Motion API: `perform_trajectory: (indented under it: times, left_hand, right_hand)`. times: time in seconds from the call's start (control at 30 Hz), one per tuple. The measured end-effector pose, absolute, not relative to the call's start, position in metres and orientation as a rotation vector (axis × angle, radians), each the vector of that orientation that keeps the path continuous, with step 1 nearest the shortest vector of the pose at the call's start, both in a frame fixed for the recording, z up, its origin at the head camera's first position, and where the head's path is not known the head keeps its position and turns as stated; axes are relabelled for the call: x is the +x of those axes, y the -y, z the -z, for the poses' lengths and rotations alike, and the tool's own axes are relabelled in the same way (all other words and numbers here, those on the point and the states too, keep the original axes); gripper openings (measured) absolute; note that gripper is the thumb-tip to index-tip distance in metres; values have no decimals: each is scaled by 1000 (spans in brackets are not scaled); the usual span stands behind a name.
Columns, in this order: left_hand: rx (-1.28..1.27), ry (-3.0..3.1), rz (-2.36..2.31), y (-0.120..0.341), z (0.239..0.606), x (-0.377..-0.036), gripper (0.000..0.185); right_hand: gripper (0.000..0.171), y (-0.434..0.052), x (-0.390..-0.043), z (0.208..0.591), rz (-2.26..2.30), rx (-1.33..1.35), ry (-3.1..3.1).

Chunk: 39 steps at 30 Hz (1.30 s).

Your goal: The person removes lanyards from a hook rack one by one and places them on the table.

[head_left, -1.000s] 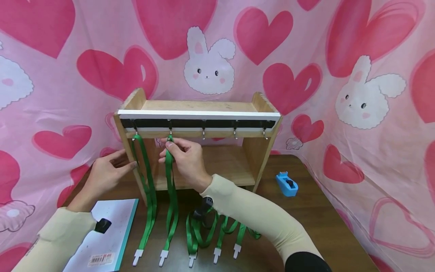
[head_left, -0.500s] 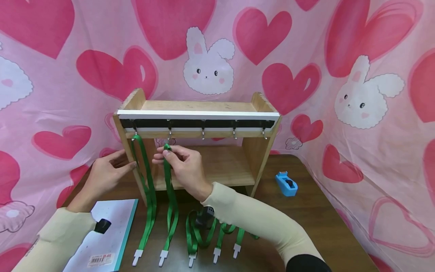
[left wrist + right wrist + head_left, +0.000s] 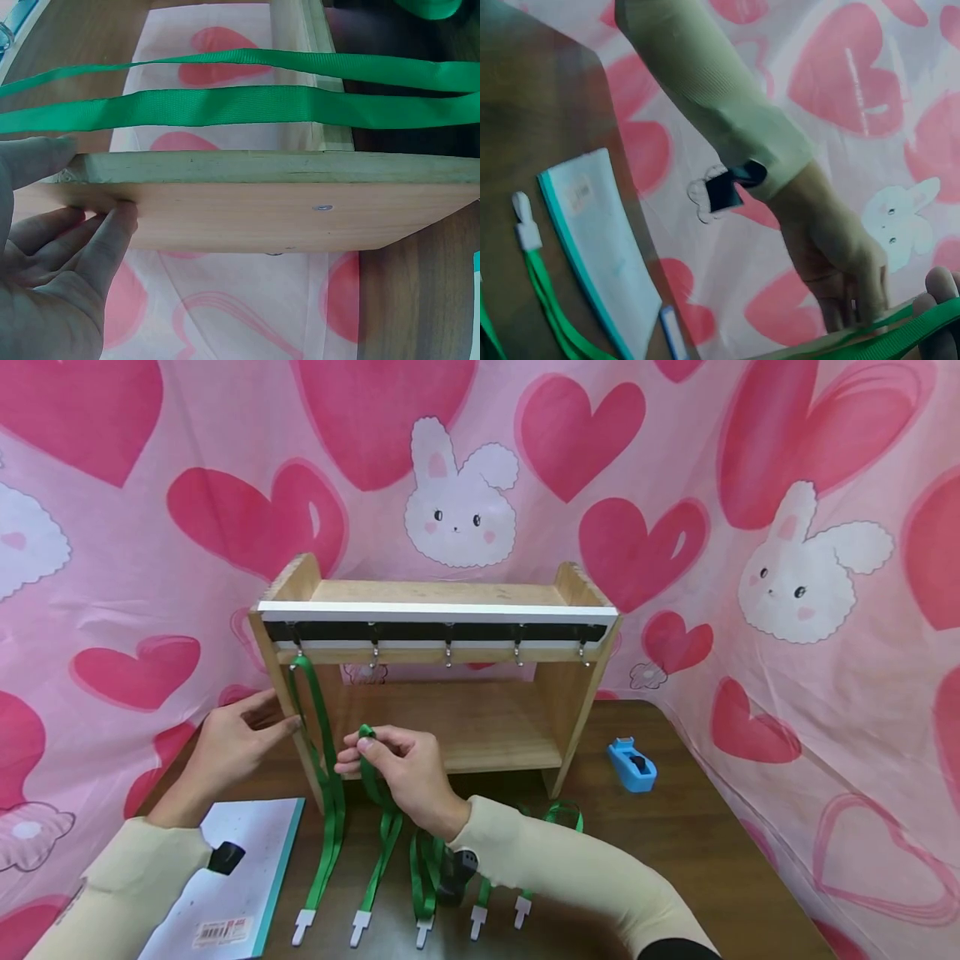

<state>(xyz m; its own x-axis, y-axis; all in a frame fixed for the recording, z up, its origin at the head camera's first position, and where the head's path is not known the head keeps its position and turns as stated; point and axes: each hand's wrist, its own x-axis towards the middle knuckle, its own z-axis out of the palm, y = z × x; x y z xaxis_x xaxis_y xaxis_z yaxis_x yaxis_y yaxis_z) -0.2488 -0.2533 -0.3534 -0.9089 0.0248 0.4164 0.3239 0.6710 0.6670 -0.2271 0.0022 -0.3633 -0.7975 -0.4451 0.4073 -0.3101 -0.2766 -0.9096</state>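
In the head view my left hand (image 3: 236,739) grips the left side panel of a small wooden shelf (image 3: 450,727). The left wrist view shows its thumb at the panel's edge (image 3: 300,166) and the fingers against the outer face. My right hand (image 3: 416,772) pinches the top loop of a green lanyard (image 3: 387,839) in front of the shelf, below the hooks. That lanyard's white clip (image 3: 361,929) lies on the table. Another green lanyard (image 3: 328,802) hangs from the leftmost hook (image 3: 300,652), beside my left hand.
Several more green lanyards (image 3: 426,877) lie on the table, partly hidden under my right forearm. The other hooks (image 3: 448,653) along the shelf's front hold nothing. A white notebook (image 3: 247,860) lies at left, a blue tape dispenser (image 3: 632,766) at right. Behind hangs a pink curtain (image 3: 540,535).
My right hand has brought the lanyard's loop down from the second hook, and the strap now sags and bends toward the table. My left hand has stayed on the side panel.
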Motion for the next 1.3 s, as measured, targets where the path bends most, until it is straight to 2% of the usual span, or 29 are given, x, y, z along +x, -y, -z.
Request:
perform_trajectory:
  times: [0.33, 0.67, 0.9, 1.13, 1.3]
  left_hand:
    - [-263, 2522, 1107, 251, 356, -247, 61]
    - [-246, 2516, 1127, 252, 354, -245, 61]
    - [-236, 2536, 1124, 253, 350, -247, 62]
    - [-236, 2547, 1123, 253, 351, -248, 63]
    - [-250, 2546, 1125, 251, 351, -246, 62]
  right_hand:
    - [30, -5, -205, 403, 2190, -697, -1740]
    - [31, -6, -174, 451, 2023, -725, -1709]
    - [27, -3, -159, 474, 1916, -558, -1685]
    - [24, 2, -163, 488, 1949, -483, -1761]
    - [28, 6, -175, 497, 2091, -384, -1756]
